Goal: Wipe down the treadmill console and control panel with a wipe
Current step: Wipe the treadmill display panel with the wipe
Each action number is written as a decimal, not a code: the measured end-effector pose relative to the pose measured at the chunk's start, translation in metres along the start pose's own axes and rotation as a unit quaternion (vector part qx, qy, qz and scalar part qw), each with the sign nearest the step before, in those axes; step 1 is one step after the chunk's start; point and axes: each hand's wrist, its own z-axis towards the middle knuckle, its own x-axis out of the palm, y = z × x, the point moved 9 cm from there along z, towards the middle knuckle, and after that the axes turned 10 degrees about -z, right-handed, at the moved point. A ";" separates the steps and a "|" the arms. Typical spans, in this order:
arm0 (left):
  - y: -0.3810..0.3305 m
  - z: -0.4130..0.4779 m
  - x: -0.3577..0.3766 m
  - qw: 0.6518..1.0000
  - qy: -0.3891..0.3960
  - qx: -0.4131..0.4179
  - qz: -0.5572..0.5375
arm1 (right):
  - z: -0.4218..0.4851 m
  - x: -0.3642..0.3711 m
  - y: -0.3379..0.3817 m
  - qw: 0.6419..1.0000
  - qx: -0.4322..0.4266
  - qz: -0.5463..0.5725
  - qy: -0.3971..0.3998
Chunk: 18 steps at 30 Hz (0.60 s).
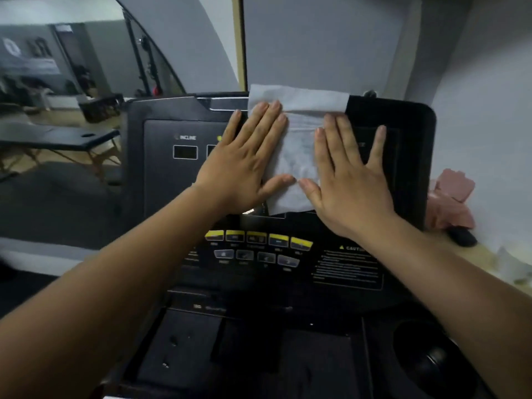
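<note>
Both forearms reach up from the lower corners of the view and converge on the upright display. The left hand [247, 159] lies flat with its fingers straight and slightly fanned, pointing toward 1 o'clock, its thumb stretched out toward 3 o'clock. The right hand [351, 182] is flat too, fingers spread wide and pointing toward 12 o'clock, thumb reaching toward 9 o'clock until the two thumb tips almost meet. Neither hand grips anything; each is released and presses palm-down. The white wipe [299, 156] is spread between them on the face of the black treadmill console [161, 180]. It lies at 3 o'clock from the left hand, whose middle fingers and thumb rest on its left edge, and at 10 o'clock from the right hand, whose index finger and thumb rest on its right edge. The wipe's top rises past the console's upper rim at 12 o'clock, and its bottom corner hangs just above the control panel [305, 273]. At 9 o'clock from the left hand is a small display window [185, 152] under the word INCLINE. At 6 o'clock below the hands is a row of yellow buttons [256, 237], with a caution label [348, 266] to their right. A pink cloth [452, 203] lies at 3 o'clock beside the console.
</note>
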 end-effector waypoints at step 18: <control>0.152 -0.198 0.010 0.994 0.018 -0.103 -0.034 | 0.032 -0.035 0.231 0.994 -0.111 0.000 -0.008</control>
